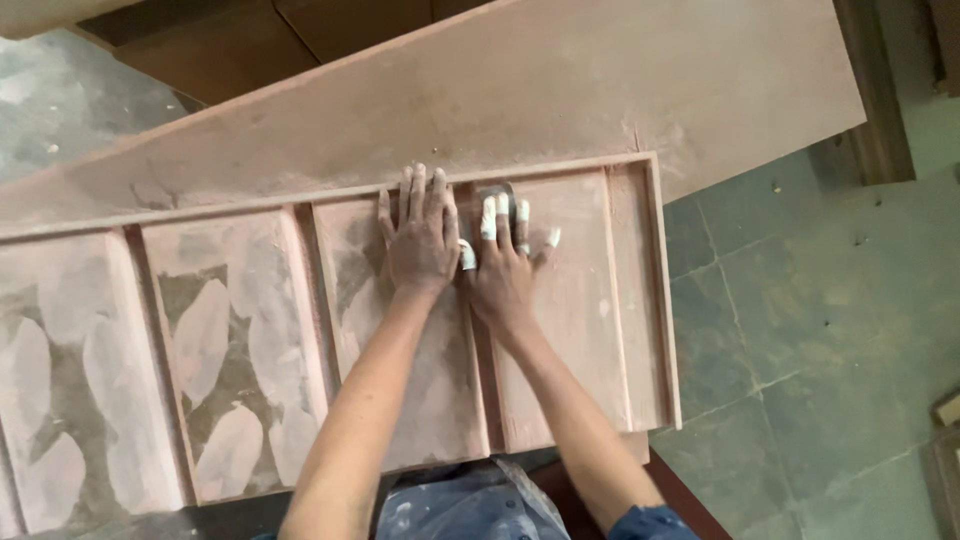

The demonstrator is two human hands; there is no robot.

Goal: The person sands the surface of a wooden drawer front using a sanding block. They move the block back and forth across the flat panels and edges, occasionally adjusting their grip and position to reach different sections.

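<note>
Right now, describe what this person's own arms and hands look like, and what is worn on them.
Both forearms are bare and dusty. The left hand wears nothing, only a film of pale dust. The right hand has white tape or putty covering its fingertips and thumb tip. A blue sleeve edge shows at the right elbow. No watch or rings can be seen.
</note>
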